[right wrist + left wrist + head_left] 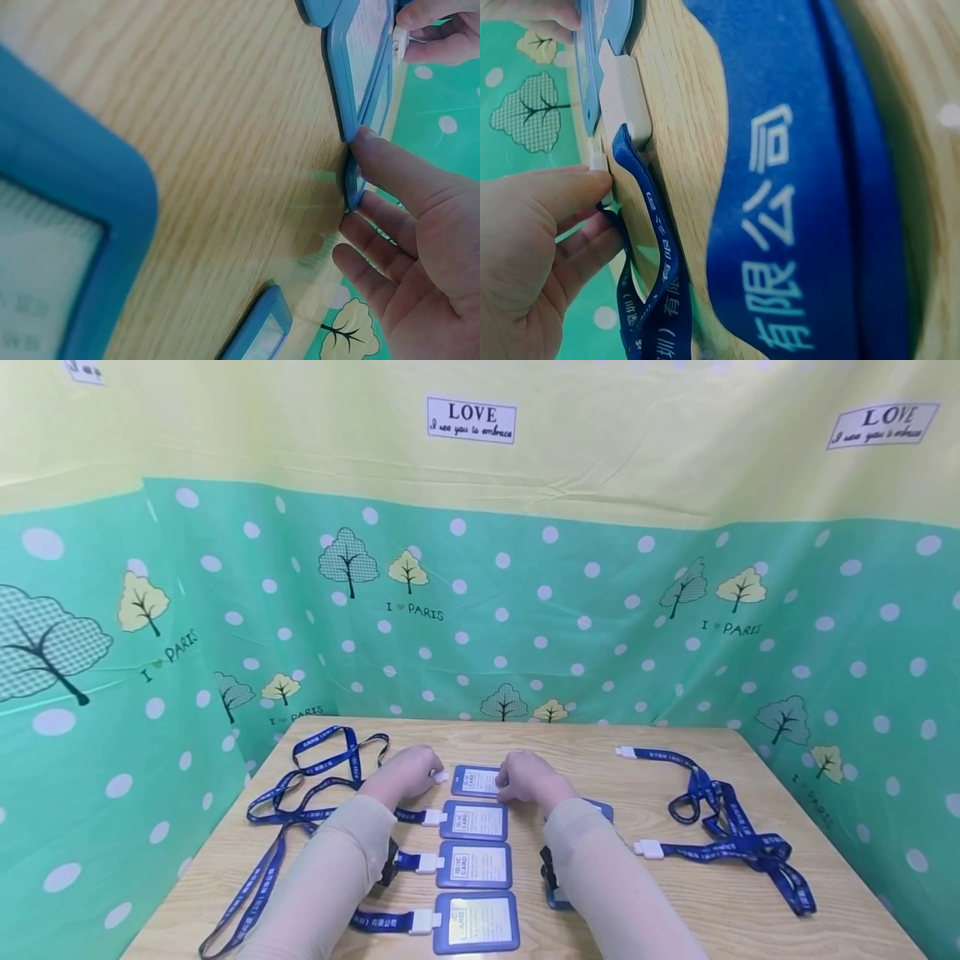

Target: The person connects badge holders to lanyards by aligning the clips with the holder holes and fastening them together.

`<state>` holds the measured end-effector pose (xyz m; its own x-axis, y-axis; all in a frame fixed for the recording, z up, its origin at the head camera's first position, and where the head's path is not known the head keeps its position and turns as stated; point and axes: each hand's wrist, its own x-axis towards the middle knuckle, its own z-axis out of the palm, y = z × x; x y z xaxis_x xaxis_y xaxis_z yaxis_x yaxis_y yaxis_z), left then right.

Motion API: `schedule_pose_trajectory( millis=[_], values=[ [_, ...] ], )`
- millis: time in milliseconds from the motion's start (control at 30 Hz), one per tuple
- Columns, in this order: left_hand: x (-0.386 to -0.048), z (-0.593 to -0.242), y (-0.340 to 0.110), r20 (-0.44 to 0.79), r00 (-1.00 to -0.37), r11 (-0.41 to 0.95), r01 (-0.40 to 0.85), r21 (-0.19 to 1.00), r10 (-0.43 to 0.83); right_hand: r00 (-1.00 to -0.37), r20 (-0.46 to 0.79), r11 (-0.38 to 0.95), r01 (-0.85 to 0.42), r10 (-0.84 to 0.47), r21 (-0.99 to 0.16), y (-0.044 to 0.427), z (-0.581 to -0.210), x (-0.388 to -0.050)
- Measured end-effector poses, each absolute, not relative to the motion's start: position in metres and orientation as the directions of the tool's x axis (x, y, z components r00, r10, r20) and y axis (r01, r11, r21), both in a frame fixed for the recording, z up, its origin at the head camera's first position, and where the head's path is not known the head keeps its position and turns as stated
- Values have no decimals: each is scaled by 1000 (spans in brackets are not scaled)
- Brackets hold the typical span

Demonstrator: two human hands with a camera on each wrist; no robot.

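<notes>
My left hand (408, 774) pinches the white clip (598, 161) of a blue lanyard (630, 300) between thumb and fingers. Just right of that clip, the farthest blue badge holder (467, 781) lies on the table, its slotted end towards the clip; a small gap seems to part them. My right hand (531, 778) holds this holder's right end, thumb on top and fingertips at the edge. Nearer to me, three more badge holders, the first of them here (474, 821), line up in a column, with white clips (426, 863) at their left ends.
Blue lanyards (281, 814) lie tangled on the left. Two loose lanyards (738, 847) with white clips (648, 849) are on the right. More badge holders (602, 811) lie partly hidden under my right forearm. A patterned green cloth (525, 627) hangs behind the wooden table (570, 739).
</notes>
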<state>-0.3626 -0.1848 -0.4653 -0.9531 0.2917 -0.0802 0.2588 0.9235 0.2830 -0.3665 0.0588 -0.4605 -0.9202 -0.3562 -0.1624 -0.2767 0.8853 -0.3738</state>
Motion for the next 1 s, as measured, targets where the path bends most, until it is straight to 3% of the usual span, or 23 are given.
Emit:
schedule_pose_trajectory(
  millis=[367,1000],
  values=[
    [-362,-463,-179,-66,-941,919,305,249,331,-921,-173,885,-263,-348,-384,58,-459,-367],
    [-361,-464,-172,-99,-952,928,256,270,291,-919,-182,880,-255,-349,-401,56,-459,-367]
  ],
)
